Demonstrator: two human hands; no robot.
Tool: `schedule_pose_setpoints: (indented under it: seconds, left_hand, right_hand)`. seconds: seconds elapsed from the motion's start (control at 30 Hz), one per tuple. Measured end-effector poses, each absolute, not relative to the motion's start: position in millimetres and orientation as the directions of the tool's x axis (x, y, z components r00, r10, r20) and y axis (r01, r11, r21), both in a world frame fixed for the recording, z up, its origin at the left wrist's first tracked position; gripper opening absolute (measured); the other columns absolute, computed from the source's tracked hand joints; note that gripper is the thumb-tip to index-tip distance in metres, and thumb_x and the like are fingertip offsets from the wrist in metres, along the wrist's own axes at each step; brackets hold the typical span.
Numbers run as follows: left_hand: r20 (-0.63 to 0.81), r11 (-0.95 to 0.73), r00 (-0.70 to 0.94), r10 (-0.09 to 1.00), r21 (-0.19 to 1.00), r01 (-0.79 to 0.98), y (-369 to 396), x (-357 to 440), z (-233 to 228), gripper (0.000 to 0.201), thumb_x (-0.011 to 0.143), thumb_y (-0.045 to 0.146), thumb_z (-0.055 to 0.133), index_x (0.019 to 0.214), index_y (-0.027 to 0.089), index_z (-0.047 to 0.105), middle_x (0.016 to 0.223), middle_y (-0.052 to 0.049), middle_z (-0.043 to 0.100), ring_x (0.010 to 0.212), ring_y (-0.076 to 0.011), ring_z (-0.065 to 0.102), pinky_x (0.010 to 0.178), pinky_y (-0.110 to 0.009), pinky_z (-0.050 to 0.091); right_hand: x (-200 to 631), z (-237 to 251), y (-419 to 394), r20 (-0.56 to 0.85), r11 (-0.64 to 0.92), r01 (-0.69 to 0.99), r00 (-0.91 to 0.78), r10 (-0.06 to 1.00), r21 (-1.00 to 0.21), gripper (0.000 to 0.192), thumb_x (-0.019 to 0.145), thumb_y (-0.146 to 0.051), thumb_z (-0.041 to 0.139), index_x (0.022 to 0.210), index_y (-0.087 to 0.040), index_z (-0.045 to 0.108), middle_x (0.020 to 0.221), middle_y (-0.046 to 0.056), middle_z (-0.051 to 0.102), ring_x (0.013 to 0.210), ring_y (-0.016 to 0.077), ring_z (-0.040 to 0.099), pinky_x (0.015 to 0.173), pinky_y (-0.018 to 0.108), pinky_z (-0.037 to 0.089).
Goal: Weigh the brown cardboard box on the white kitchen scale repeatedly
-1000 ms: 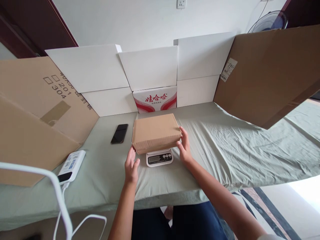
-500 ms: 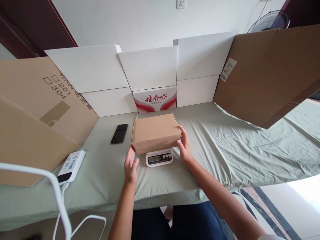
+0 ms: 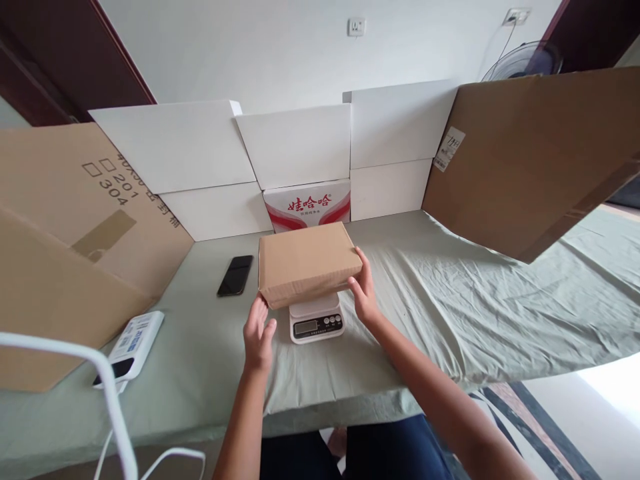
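We see a brown cardboard box (image 3: 306, 262) over the small digital kitchen scale (image 3: 315, 318), on the green-sheeted table (image 3: 450, 293). Right hand (image 3: 364, 293) is open, fingers against the box's right side; left hand (image 3: 259, 331) is open, fingertips at its lower left corner (contact hard to confirm). A black phone (image 3: 235, 275) lies left, a white power bank (image 3: 131, 339) nearer the edge.
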State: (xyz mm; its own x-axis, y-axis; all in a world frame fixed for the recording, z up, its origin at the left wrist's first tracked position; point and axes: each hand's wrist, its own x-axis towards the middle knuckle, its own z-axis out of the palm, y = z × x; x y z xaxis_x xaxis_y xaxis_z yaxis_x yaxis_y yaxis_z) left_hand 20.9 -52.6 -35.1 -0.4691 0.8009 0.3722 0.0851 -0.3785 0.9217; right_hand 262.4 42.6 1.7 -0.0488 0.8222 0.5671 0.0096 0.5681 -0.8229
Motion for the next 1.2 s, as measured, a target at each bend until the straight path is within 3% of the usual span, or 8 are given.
schedule_pose_setpoints:
  seconds: [0.17, 0.37, 0.57, 0.93, 1.03, 1.2]
  left_hand:
    - [0.454, -0.463, -0.401, 0.796, 0.883, 0.080, 3.9, 9.8, 1.9, 0.067, 0.081, 0.044, 0.071, 0.141, 0.019, 0.058, 0.149, -0.014, 0.057, 0.146, -0.0341, 0.044, 0.123, -0.048, 0.031]
    - [0.318, -0.369, -0.416, 0.852, 0.928, -0.048, 75.3, -3.7, -19.4, 0.060, 0.075, 0.046, 0.070, 0.128, 0.018, 0.062, 0.141, -0.017, 0.061, 0.141, -0.0324, 0.050, 0.120, -0.051, 0.034]
    - [0.292, -0.348, -0.418, 0.860, 0.935, -0.062, 84.7, -8.6, -47.5, 0.056, 0.078, 0.045, 0.068, 0.127, 0.020, 0.061, 0.140, -0.015, 0.062, 0.139, -0.0289, 0.052, 0.118, -0.046, 0.037]
    - [0.253, -0.313, -0.437, 0.863, 0.947, -0.072, 86.8, -8.9, -53.2, 0.058, 0.076, 0.046, 0.069, 0.128, 0.020, 0.061, 0.142, -0.015, 0.061, 0.140, -0.0300, 0.051, 0.118, -0.048, 0.036]
    - [0.250, -0.308, -0.432, 0.867, 0.949, -0.069, 85.9, -9.3, -52.3, 0.060, 0.077, 0.046, 0.069, 0.130, 0.020, 0.061, 0.144, -0.015, 0.060, 0.141, -0.0303, 0.050, 0.119, -0.047, 0.035]
    - [0.280, -0.346, -0.476, 0.834, 0.936, -0.056, 83.2, -16.9, -48.6, 0.068, 0.080, 0.045, 0.066, 0.143, 0.020, 0.054, 0.156, -0.014, 0.049, 0.149, -0.0289, 0.040, 0.122, -0.044, 0.031]
  right_hand:
    - [251.3, 24.7, 92.3, 0.609, 0.609, -0.029, -0.006, 0.793, -0.793, 0.065, 0.097, -0.058, 0.047, 0.154, -0.029, 0.033, 0.162, 0.007, 0.038, 0.151, 0.0297, 0.036, 0.124, 0.049, 0.034]
    - [230.4, -11.3, 152.1, 0.546, 0.541, -0.111, -0.020, 0.837, -0.833, 0.073, 0.091, -0.061, 0.051, 0.152, -0.025, 0.033, 0.158, 0.010, 0.044, 0.144, 0.0290, 0.046, 0.120, 0.049, 0.038]
    - [228.0, -30.1, 158.7, 0.491, 0.483, -0.123, -0.042, 0.870, -0.867, 0.071, 0.089, -0.057, 0.053, 0.149, -0.024, 0.036, 0.157, 0.010, 0.046, 0.144, 0.0279, 0.046, 0.123, 0.047, 0.035]
    - [226.9, -30.7, 159.0, 0.457, 0.446, -0.147, -0.050, 0.888, -0.883, 0.065, 0.088, -0.047, 0.053, 0.147, -0.024, 0.037, 0.155, 0.010, 0.049, 0.138, 0.0272, 0.052, 0.121, 0.050, 0.037]
    - [227.8, -33.5, 159.8, 0.461, 0.451, -0.126, -0.061, 0.885, -0.884, 0.067, 0.089, -0.051, 0.052, 0.149, -0.026, 0.035, 0.159, 0.009, 0.045, 0.143, 0.0265, 0.048, 0.123, 0.049, 0.035]
    - [234.5, -42.5, 160.8, 0.468, 0.466, -0.096, 0.010, 0.884, -0.879, 0.077, 0.091, -0.060, 0.052, 0.157, -0.032, 0.024, 0.171, 0.006, 0.022, 0.157, 0.0287, 0.029, 0.125, 0.053, 0.029]
